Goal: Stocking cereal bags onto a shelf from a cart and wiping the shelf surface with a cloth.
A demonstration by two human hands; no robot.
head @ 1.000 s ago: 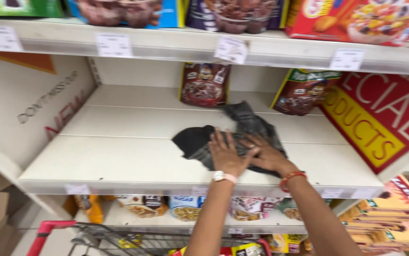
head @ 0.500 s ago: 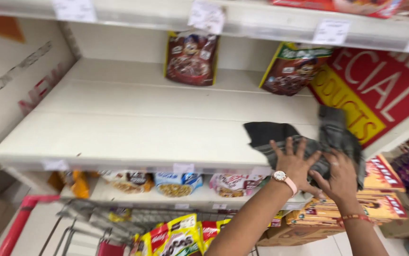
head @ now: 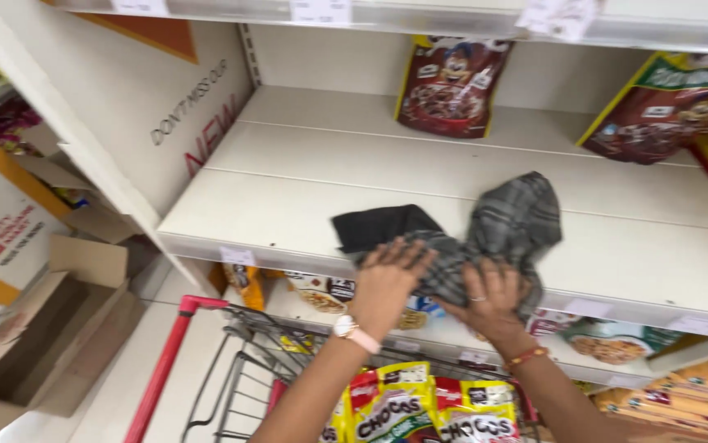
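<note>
Left hand (head: 387, 275) and right hand (head: 489, 297) press flat, fingers spread, on a grey cloth (head: 485, 230) at the near edge of the white shelf (head: 305, 189), bearing down for wiping contact.

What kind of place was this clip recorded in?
Most likely a supermarket aisle: white shelves with price-tag strips, bagged cereal standing at the back, and a red-handled shopping cart below. Both hands press a grey cloth on the shelf.

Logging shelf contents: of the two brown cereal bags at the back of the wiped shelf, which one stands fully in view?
The left bag, upright against the back wall above the cloth. The right bag leans and is cut off by the frame edge.
</note>
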